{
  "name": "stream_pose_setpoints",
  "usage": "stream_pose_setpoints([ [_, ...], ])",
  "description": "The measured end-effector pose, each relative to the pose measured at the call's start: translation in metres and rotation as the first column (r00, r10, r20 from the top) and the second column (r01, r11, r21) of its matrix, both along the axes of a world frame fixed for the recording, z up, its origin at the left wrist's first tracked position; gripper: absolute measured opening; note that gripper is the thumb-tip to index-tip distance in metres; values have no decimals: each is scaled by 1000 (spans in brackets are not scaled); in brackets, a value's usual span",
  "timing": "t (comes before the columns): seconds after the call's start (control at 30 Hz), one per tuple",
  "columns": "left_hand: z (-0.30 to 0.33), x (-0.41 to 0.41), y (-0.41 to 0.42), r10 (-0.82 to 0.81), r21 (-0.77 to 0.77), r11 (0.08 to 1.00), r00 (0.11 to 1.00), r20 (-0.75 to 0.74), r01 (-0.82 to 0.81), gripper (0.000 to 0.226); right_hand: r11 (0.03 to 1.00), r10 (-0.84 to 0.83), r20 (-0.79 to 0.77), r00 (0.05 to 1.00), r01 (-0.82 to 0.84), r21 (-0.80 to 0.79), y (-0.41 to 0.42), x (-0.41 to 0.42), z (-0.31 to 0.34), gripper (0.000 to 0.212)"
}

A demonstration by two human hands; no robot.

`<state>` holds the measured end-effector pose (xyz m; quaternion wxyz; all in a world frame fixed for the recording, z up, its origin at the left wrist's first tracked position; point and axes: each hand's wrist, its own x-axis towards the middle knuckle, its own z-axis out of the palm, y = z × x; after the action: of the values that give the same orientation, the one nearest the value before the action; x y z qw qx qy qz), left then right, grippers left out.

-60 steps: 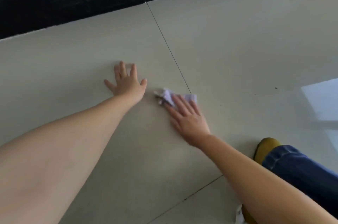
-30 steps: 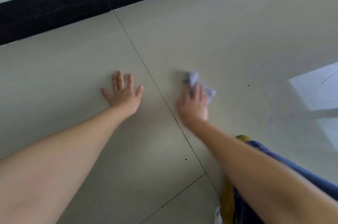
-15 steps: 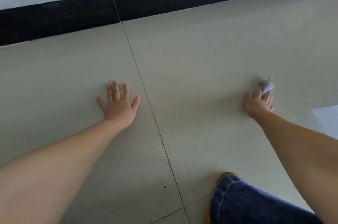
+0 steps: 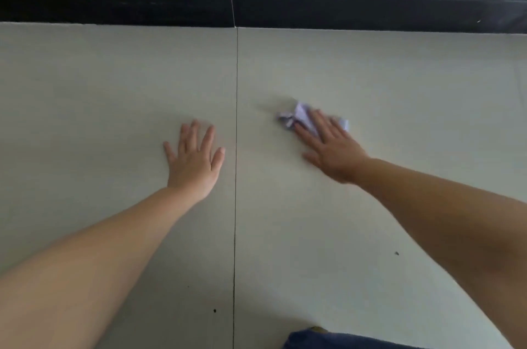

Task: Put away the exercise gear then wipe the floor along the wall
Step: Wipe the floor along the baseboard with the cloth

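Two hands on the floor (image 4: 370,77): left hand (image 4: 194,160) splayed flat, likely bracing body weight; right hand (image 4: 330,146), fingers straight, pins a crumpled tissue (image 4: 299,117) at its 11 o'clock, short of the wall's baseboard (image 4: 370,6).

Floor (image 4: 370,77): pale, glossy tiles, with one thin dark joint running straight from the near edge to the far edge, where a black skirting (image 4: 114,0) lines the wall. Cloth (image 4: 299,117): small, crumpled, white-lilac wad lying flat on the tile right of the joint, between the floor's middle and the skirting, partly covered by straight fingers (image 4: 306,130) pressing it down; edges slightly blurred.
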<state>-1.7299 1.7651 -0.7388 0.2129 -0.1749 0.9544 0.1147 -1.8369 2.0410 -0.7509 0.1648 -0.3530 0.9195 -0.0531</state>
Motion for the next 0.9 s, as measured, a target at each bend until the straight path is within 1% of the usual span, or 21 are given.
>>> stream_pose_setpoints([
  [0.03,1,-1,2,10,1,1000,1000,-1,-10,57,969,-240,-6,971,240,52,43,-24,0,70],
  [0.07,1,-2,4,28,4,1000,1000,-9,-28,57,883,-461,-28,887,461,91,81,-42,3,66],
  [0.1,1,-2,6,44,7,999,999,-21,-44,58,775,-625,-56,779,627,71,114,-55,5,60],
  [0.17,0,-1,9,52,-3,999,998,-47,-52,59,606,-794,-91,601,795,-35,145,-63,9,48],
  [0.2,-2,-1,9,45,-14,999,997,-58,-46,60,486,-872,-80,482,874,-30,137,-65,10,49],
  [0.23,-4,0,10,40,-22,999,997,-65,-41,60,326,-945,-35,326,945,-3,118,-64,7,53],
  [0.27,-6,1,10,40,-25,999,997,-73,-42,60,216,-976,-5,217,976,20,92,-65,4,55],
  [0.3,-7,1,10,47,-23,999,995,-83,-49,59,205,-979,-18,205,979,6,61,-62,-2,56],
  [0.33,-8,1,10,58,-15,998,994,-96,-60,58,295,-954,-65,291,954,-51,22,-56,-5,57],
  [0.4,-7,1,9,80,11,997,987,-137,-79,57,591,-807,-130,576,790,-165,-55,-28,-12,59],
  [0.47,-5,2,8,123,55,992,972,-199,-115,59,876,-475,-94,875,461,-140,-125,10,-11,57],
  [0.5,-5,2,8,156,91,986,959,-235,-138,60,960,-264,-32,964,259,-111,-151,27,-7,55],
  [0.53,-4,3,8,189,131,979,946,-263,-159,62,993,-63,7,998,63,-100,-165,35,-2,54],
  [0.57,-3,3,8,216,164,971,936,-277,-175,63,990,108,9,994,-107,-91,-169,32,-1,53],
  [0.6,-3,4,7,229,183,966,934,-276,-183,63,975,199,-18,980,-199,-95,-163,22,0,52],
  [0.63,-2,4,6,226,185,966,939,-261,-181,63,975,204,-47,978,-207,-82,-150,5,-4,51],
  [0.67,-2,4,4,205,170,971,950,-235,-168,63,990,111,-61,992,-116,-84,-131,-13,-5,50],
  [0.7,-2,4,4,172,139,979,965,-199,-146,61,994,-66,-60,996,61,-95,-106,-33,-8,50],
  [0.73,-2,4,4,143,102,987,977,-158,-127,60,959,-269,-72,960,260,-110,-78,-51,-8,51],
  [0.8,-1,-1,9,133,66,990,986,-104,-127,58,794,-607,-101,788,598,-111,-25,-75,-8,53],
  [0.9,-2,-8,19,168,82,984,982,-86,-161,57,436,-900,-23,436,897,-65,-8,-96,-4,52],
])
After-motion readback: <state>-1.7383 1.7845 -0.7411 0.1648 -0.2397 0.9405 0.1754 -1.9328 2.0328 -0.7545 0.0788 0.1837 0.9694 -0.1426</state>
